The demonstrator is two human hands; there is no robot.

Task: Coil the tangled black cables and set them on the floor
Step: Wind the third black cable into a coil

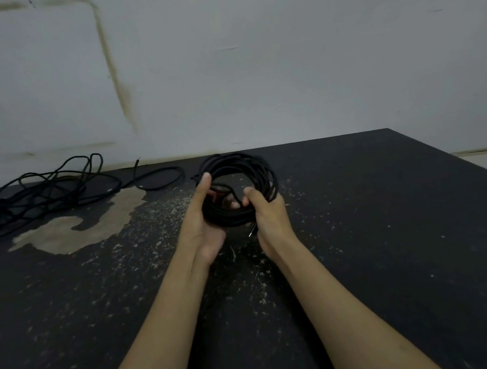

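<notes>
My left hand [206, 217] cups the coiled cable [238, 189] from below, thumb up on its rim; right hand [264, 212] w/ fingers curled round the near-right side — both gripping, coil held just above the bench [389, 229]. Feels light, floppy, springy I'd guess, so clamp all loops together or they'll slip apart. Metal plug tip [252, 231] dangles below. Tangled cable [43, 191] lies far left — not yet coiled.
</notes>
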